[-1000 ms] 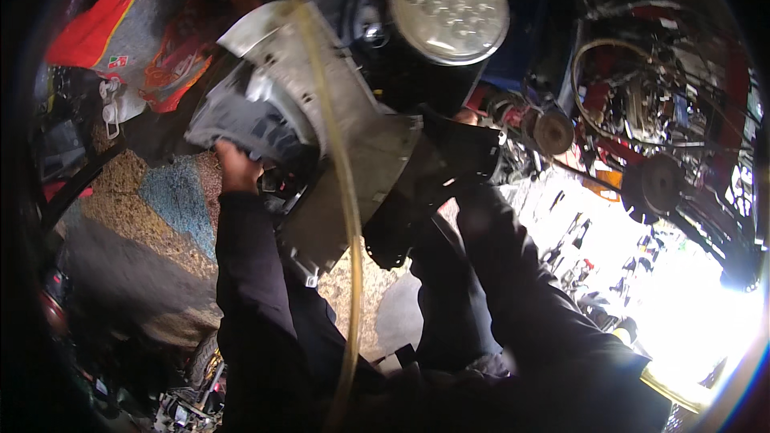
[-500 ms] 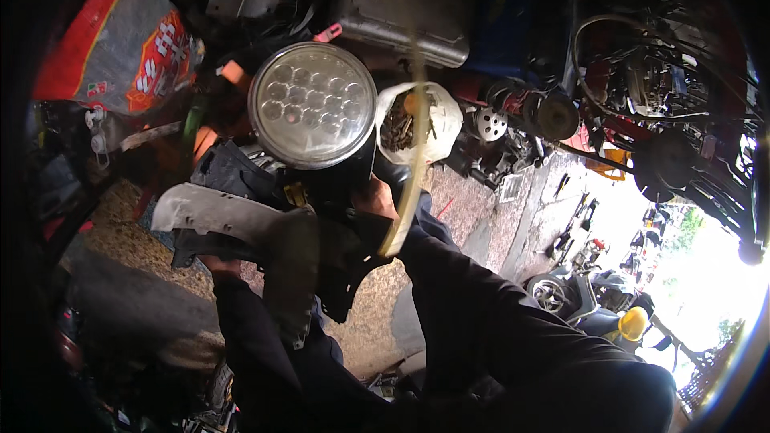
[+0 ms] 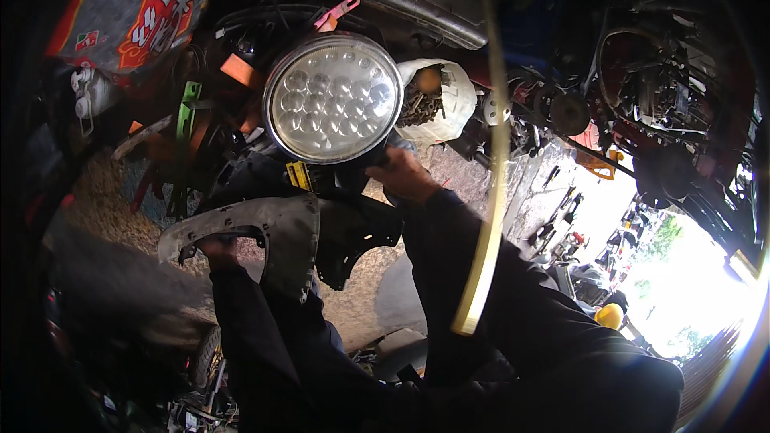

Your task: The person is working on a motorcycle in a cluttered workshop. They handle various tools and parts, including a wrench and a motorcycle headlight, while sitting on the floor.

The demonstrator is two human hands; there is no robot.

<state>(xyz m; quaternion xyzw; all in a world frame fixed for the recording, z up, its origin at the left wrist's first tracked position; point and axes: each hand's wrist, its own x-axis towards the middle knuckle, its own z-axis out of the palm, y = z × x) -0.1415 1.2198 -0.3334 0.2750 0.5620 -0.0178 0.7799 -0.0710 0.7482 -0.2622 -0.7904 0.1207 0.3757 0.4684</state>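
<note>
Curved grey panel (image 3: 293,232) held low, on the near side of a round clear-topped object (image 3: 333,104).
The left hand (image 3: 218,250) seems to have its grip closed on the panel's arched edge, fingers partly hidden; the right hand (image 3: 407,178), loosely curled beside the round object, may be empty: I cannot tell. The step looks like one-handed handling of the panel; the next move calls for steady support, clear of the pale container (image 3: 455,108) beyond.

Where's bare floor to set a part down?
Floor looks bare left of the left sleeve, below the grey panel; a smaller patch lies between the white bag and right sleeve. Crowded: around the round clear-faced object, green strip and orange block.
</note>
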